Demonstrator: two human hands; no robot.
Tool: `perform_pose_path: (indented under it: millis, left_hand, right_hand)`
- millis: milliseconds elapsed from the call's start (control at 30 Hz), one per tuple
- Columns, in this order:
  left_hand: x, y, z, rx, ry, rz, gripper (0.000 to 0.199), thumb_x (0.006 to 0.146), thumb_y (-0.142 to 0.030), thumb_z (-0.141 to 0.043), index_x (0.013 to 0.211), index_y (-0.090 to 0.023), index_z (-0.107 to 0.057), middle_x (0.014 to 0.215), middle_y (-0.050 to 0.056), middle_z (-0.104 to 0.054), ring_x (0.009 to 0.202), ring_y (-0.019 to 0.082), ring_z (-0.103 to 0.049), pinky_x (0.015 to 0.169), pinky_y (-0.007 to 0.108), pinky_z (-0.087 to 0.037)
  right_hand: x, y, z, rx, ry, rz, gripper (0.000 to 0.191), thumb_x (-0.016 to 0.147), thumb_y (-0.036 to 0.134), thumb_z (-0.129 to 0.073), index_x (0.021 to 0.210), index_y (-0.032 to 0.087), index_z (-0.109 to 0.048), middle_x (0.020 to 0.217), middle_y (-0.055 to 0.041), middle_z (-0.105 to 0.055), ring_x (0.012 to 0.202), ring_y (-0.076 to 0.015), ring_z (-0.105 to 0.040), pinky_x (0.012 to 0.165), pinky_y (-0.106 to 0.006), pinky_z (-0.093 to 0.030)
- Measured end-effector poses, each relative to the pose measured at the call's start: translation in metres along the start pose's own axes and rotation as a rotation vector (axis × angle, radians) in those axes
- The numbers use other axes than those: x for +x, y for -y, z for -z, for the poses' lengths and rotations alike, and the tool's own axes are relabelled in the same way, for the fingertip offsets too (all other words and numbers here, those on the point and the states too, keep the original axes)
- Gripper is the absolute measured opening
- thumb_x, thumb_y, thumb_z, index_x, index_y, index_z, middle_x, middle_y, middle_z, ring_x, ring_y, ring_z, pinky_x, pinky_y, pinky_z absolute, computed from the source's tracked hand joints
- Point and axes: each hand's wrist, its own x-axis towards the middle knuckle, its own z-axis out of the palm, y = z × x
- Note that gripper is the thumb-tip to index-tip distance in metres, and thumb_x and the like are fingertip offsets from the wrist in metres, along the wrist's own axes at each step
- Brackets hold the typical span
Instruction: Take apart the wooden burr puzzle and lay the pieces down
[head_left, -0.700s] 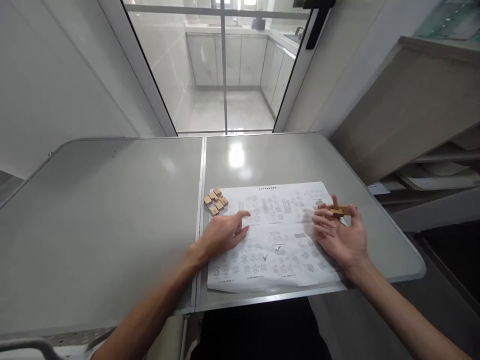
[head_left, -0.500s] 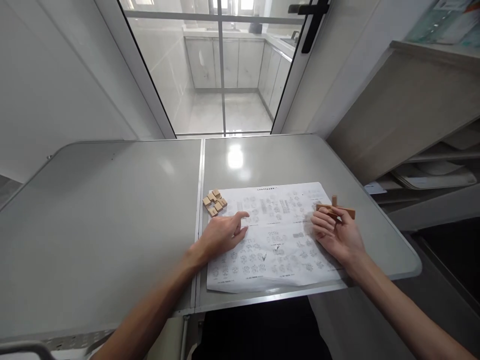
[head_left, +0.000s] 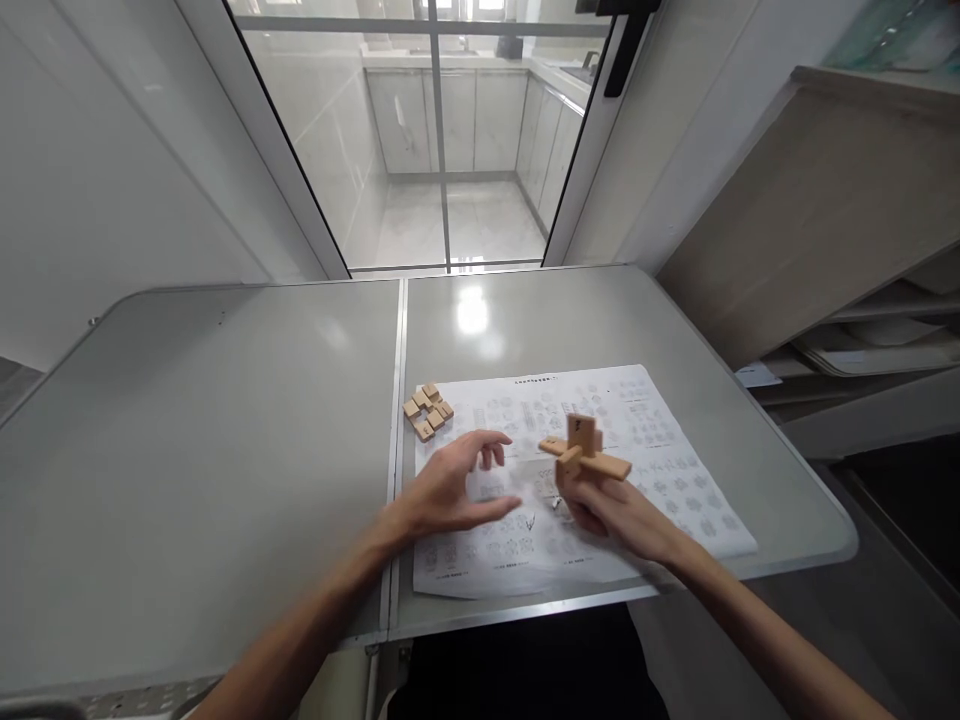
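A wooden burr puzzle, made of several crossed notched bars, is gripped by my right hand above the printed sheet. One of its bars stands up and carries a dark mark. My left hand is open over the left half of the sheet, thumb and fingers apart, a short way from the puzzle and holding nothing. The paper sheet bears rows of small diagrams. At its upper left corner lies a ring-like wooden piece of small blocks, touched by neither hand.
The grey folding table has a metal seam just left of the sheet. Behind its far edge stands a glass-paned door. A wooden shelf unit with papers rises on the right.
My right hand has moved left with the wooden puzzle, turning it from the sheet's right edge to the middle. My left hand has spread its thumb and fingers wider.
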Motion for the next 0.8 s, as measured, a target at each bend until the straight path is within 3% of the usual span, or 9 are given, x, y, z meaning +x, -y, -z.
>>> perform_pose_path:
  millis: [100, 167, 233, 333, 500, 600, 733, 800]
  left_hand:
    - [0.002, -0.007, 0.002, -0.379, 0.106, -0.006, 0.087, 0.083, -0.050, -0.088, 0.154, -0.023, -0.046, 0.146, 0.018, -0.062, 0.132, 0.032, -0.065, 0.107, 0.047, -0.057]
    - [0.003, -0.008, 0.001, -0.609, 0.193, 0.029, 0.098, 0.081, -0.055, -0.089, 0.161, -0.025, -0.041, 0.155, 0.021, -0.056, 0.145, 0.038, -0.057, 0.115, 0.054, -0.052]
    - [0.002, -0.006, -0.001, -0.800, 0.269, 0.068, 0.105, 0.076, -0.058, -0.093, 0.162, -0.026, -0.041, 0.158, 0.022, -0.056, 0.149, 0.041, -0.053, 0.119, 0.059, -0.047]
    - [0.001, -0.001, -0.005, -0.988, 0.313, 0.068, 0.105, 0.067, -0.057, -0.098, 0.155, -0.023, -0.052, 0.157, 0.022, -0.058, 0.151, 0.045, -0.050, 0.123, 0.065, -0.039]
    - [0.001, 0.004, -0.007, -1.084, 0.291, 0.052, 0.096, 0.062, -0.047, -0.102, 0.145, -0.021, -0.060, 0.150, 0.020, -0.062, 0.145, 0.046, -0.054, 0.122, 0.064, -0.039]
    - [0.003, 0.004, -0.007, -1.057, 0.266, 0.061, 0.095, 0.060, -0.047, -0.102, 0.141, -0.021, -0.061, 0.146, 0.019, -0.063, 0.141, 0.045, -0.057, 0.119, 0.062, -0.043]
    - [0.005, 0.004, -0.008, -1.013, 0.226, 0.056, 0.086, 0.060, -0.049, -0.100, 0.133, -0.019, -0.065, 0.138, 0.018, -0.067, 0.130, 0.042, -0.063, 0.112, 0.057, -0.050]
    - [0.004, 0.004, -0.008, -1.015, 0.209, 0.047, 0.085, 0.061, -0.050, -0.100, 0.131, -0.019, -0.065, 0.135, 0.018, -0.068, 0.127, 0.041, -0.065, 0.109, 0.056, -0.052]
  right_hand:
    - [0.003, 0.020, -0.017, -0.155, 0.107, 0.148, 0.019, 0.105, 0.032, -0.053, 0.102, 0.025, -0.070, 0.070, 0.0004, -0.057, 0.060, -0.0183, -0.052, 0.055, -0.030, -0.046]
    - [0.005, 0.031, -0.029, -0.228, 0.158, 0.237, 0.020, 0.105, 0.025, -0.051, 0.093, 0.025, -0.067, 0.084, -0.0026, -0.067, 0.076, -0.0215, -0.062, 0.069, -0.033, -0.054]
    - [0.008, 0.039, -0.038, -0.290, 0.222, 0.286, 0.021, 0.104, 0.021, -0.050, 0.092, 0.025, -0.066, 0.098, -0.0037, -0.072, 0.090, -0.0237, -0.067, 0.082, -0.036, -0.056]
    - [0.010, 0.047, -0.046, -0.305, 0.276, 0.237, 0.022, 0.107, 0.024, -0.048, 0.100, 0.024, -0.068, 0.109, -0.0048, -0.073, 0.103, -0.0246, -0.067, 0.092, -0.036, -0.056]
    - [0.011, 0.048, -0.049, -0.233, 0.287, 0.211, 0.020, 0.107, 0.027, -0.047, 0.108, 0.023, -0.067, 0.122, -0.0063, -0.070, 0.112, -0.0249, -0.065, 0.099, -0.037, -0.053]
    - [0.012, 0.044, -0.049, -0.186, 0.273, 0.209, 0.018, 0.107, 0.027, -0.048, 0.101, 0.023, -0.065, 0.114, -0.0052, -0.070, 0.110, -0.0253, -0.064, 0.098, -0.038, -0.052]
    - [0.013, 0.040, -0.052, -0.125, 0.237, 0.155, 0.020, 0.106, 0.030, -0.049, 0.089, 0.024, -0.059, 0.085, -0.0018, -0.061, 0.097, -0.0243, -0.063, 0.084, -0.034, -0.053]
    - [0.013, 0.040, -0.054, -0.105, 0.248, 0.143, 0.020, 0.104, 0.029, -0.049, 0.086, 0.024, -0.057, 0.079, -0.0009, -0.056, 0.090, -0.0231, -0.060, 0.078, -0.032, -0.051]
